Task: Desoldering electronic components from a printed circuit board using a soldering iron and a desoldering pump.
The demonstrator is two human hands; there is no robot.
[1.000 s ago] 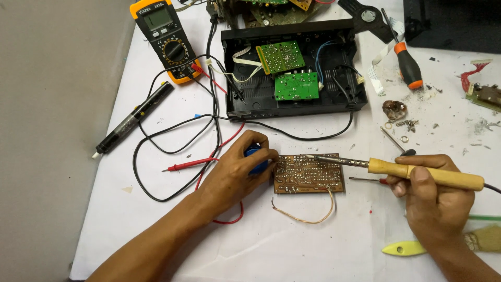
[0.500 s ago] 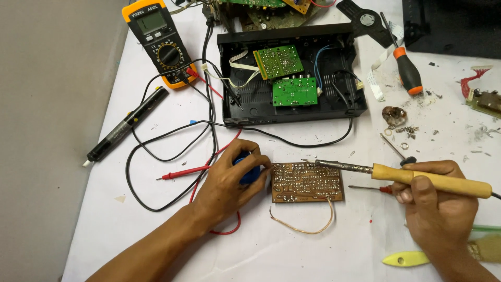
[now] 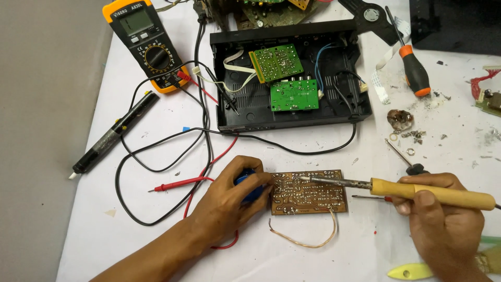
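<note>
A brown circuit board [image 3: 309,192] lies solder side up on the white table. My left hand [image 3: 229,201] rests at the board's left edge, fingers curled around a blue round object [image 3: 251,187] and touching the board. My right hand [image 3: 443,222] grips the yellow handle of a soldering iron [image 3: 417,190]. Its metal tip points left and touches the board's upper middle. A loop of bare wire [image 3: 305,241] hangs from the board's lower edge.
An open black case [image 3: 292,78] with two green boards sits behind. A yellow multimeter [image 3: 143,42] with red and black leads is at the back left, a black pen-shaped tool [image 3: 112,136] on the left. Orange-handled screwdriver [image 3: 415,70], loose screws [image 3: 412,136], yellow tweezers [image 3: 412,271] at right.
The iron's tip has stayed on the board while both hands hold nearly still. The view has shifted slightly.
</note>
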